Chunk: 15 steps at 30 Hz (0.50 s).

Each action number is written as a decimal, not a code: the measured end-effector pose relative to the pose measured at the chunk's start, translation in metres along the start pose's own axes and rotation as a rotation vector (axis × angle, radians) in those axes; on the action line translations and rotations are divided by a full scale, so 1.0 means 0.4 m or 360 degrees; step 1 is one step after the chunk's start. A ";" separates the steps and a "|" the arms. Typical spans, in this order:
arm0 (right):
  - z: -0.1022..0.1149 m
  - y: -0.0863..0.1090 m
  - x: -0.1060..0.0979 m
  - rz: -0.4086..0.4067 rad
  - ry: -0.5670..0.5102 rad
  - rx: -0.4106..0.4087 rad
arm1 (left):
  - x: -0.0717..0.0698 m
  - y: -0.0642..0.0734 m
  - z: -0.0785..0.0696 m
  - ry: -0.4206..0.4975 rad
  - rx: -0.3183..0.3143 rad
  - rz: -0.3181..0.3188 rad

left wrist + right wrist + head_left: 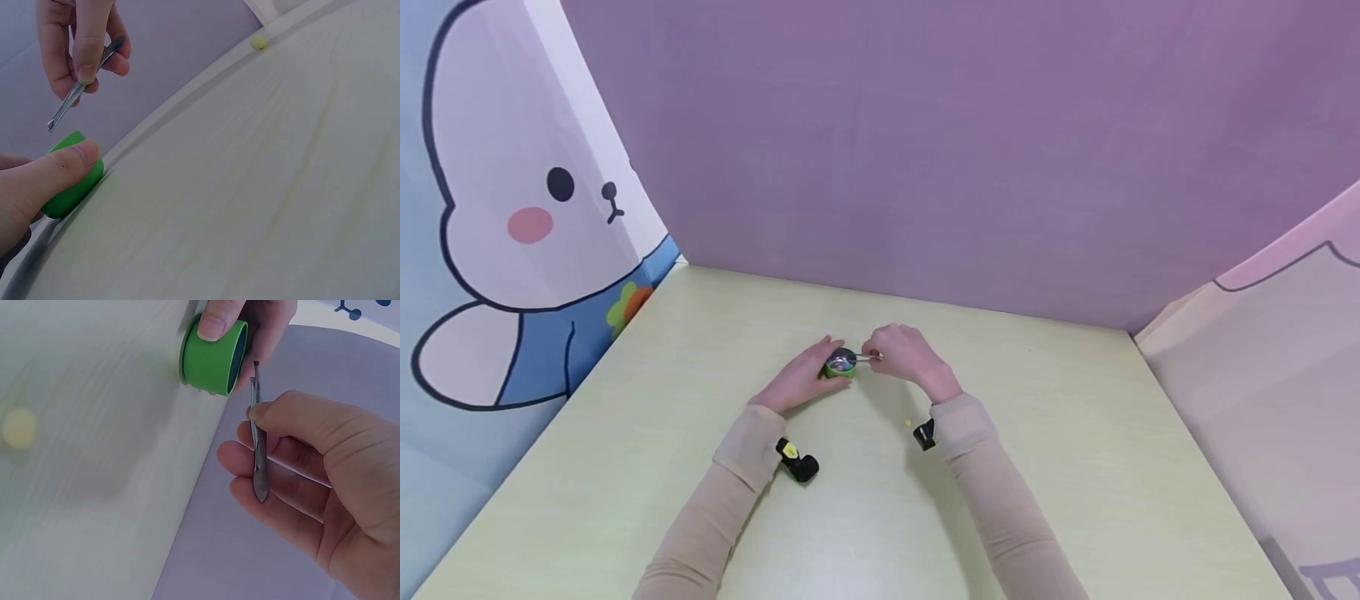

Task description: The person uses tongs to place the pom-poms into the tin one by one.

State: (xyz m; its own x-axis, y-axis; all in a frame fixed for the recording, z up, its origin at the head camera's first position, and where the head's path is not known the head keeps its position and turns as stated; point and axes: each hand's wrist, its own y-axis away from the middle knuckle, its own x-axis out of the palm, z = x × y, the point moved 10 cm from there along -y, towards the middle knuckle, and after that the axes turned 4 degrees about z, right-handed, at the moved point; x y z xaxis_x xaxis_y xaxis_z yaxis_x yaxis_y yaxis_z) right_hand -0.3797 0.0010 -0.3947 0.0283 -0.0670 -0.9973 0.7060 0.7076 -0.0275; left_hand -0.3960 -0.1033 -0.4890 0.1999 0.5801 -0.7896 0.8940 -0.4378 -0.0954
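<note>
A short round green container [841, 363] stands on the table with a dark, shiny top. My left hand [805, 377] grips it from the left, the thumb pressed on its side in the left wrist view. Slim metal tweezers [259, 434] are pinched between the thumb and fingers of my right hand [908, 357]. Their narrow tips point toward the container, close by its rim in the right wrist view. In the left wrist view the tweezers [78, 90] hang just above the green container [75, 184], tips slightly parted.
A small pale-yellow ball [907, 422] lies on the light wooden table [1075, 467], near the right wrist. Each wrist wears a small black camera. A purple curtain [880, 167] rises behind the table, and a cartoon-printed cloth [527, 167] hangs at the left.
</note>
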 end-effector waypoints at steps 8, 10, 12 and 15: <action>-0.009 0.015 0.000 0.0008 -0.0012 0.0027 | -0.002 0.001 -0.004 -0.0003 -0.0019 0.0009; -0.014 0.019 0.005 0.0011 -0.0007 0.0031 | -0.001 0.001 -0.005 0.0002 -0.0017 0.0012; -0.019 0.022 0.009 0.0011 0.0002 0.0031 | -0.001 0.001 -0.006 -0.0002 -0.0022 0.0012; -0.025 0.027 0.013 0.0013 0.0012 0.0032 | 0.000 0.001 -0.006 -0.0009 -0.0022 0.0007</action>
State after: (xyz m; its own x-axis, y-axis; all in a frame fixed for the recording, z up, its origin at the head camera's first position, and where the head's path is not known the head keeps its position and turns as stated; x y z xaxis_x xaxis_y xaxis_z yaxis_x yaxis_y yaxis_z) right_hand -0.3788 0.0153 -0.4008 0.0290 -0.0558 -0.9980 0.7200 0.6937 -0.0179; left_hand -0.3949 -0.1019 -0.4876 0.2013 0.5743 -0.7935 0.8986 -0.4308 -0.0839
